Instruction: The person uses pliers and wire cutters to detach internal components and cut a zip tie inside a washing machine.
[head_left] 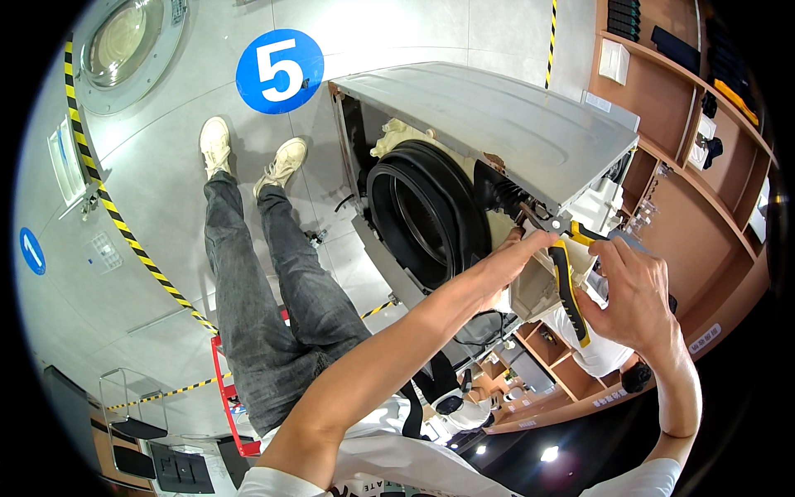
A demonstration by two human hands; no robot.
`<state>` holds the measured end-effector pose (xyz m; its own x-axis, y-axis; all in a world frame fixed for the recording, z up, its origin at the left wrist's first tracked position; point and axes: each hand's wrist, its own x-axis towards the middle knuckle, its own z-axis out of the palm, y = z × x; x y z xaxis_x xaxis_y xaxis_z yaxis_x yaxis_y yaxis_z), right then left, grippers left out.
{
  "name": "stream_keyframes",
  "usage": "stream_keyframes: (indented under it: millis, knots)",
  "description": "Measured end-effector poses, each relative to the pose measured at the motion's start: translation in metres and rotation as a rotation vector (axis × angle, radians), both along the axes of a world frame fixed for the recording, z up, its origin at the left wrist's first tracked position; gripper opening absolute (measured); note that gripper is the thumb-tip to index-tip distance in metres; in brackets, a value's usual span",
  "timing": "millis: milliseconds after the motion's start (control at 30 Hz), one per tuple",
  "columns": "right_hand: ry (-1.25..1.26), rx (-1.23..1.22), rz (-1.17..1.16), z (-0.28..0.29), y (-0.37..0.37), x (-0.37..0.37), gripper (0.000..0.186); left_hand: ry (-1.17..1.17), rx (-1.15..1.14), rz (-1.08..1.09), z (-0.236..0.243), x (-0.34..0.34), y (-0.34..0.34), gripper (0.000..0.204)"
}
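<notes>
In my right hand [633, 286] are the pliers [567, 286] with black and yellow handles, which stand spread apart. Their jaws point left, at the end of a black ribbed hose [497, 189] inside an opened washing machine [497, 124]. My left hand [526, 243] is right beside the jaws, its fingers bent inward at the hose end; what they pinch is hidden. Left of the hose sits the round black rubber door gasket [431, 215] around the drum opening. A pale plastic housing [534, 290] lies just under my hands.
Brown shelving [662, 207] with parts and tools stands on the right, and a person in a white shirt [592, 348] is near it. A loose washer door [124, 45] lies at the upper left. Striped tape [128, 236] crosses the grey floor. A red frame [222, 381] stands beside my legs.
</notes>
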<state>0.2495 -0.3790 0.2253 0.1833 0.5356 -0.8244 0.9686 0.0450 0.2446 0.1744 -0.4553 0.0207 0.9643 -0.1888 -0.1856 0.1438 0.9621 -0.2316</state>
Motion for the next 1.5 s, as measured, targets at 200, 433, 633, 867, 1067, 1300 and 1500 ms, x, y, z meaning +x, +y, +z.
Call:
stream_keyframes:
  millis: [200,433,633,867,1067,1300,1500]
  knots:
    - [0.089,-0.048,0.022,-0.007,0.009,0.010,0.043,0.098,0.029,0.059,0.003,0.001,-0.002,0.074]
    - [0.122,-0.131,0.016,-0.003,0.018,0.011,0.045,0.028,-0.004,-0.001,0.000,0.002,0.008,0.063]
    - [0.092,-0.122,-0.084,0.003,0.013,0.004,0.049,0.039,0.012,0.001,0.004,-0.002,0.014,0.062]
    - [0.109,-0.111,-0.106,0.009,-0.001,0.012,0.037,0.119,-0.047,0.029,0.007,-0.001,0.009,0.068]
    - [0.042,-0.011,-0.290,0.003,-0.018,0.020,0.034,0.146,-0.005,-0.051,0.002,-0.001,0.007,0.067]
    - [-0.096,0.035,-0.247,-0.005,-0.009,0.020,0.030,0.149,-0.030,0.023,0.013,-0.007,0.006,0.072]
    - [0.018,0.014,-0.307,0.001,0.015,0.034,0.026,-0.062,0.013,0.057,0.000,-0.007,0.004,0.111]
